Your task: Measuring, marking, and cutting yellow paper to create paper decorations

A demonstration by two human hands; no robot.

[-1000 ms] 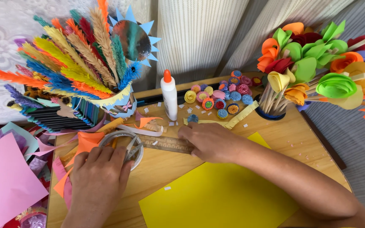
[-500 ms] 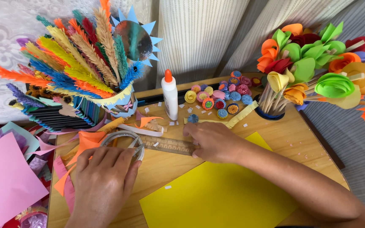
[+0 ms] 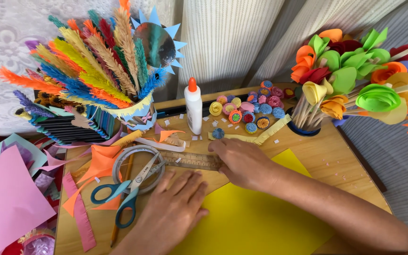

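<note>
Both hands are pressing flat, fingers spread, gripping nothing: left hand (image 3: 173, 210) pinning the yellow sheet (image 3: 256, 219) at lower centre, right hand (image 3: 239, 160) steadying the ruler (image 3: 187, 160) just above it.

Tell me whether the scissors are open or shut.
Open: the scissors lie flat on the table, blades spread apart over the tape roll.

Single head view, steep downward, close over table (image 3: 355, 189).

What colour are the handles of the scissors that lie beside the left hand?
The metal scissors have blue plastic handles; the head view shows them clearly.
</note>
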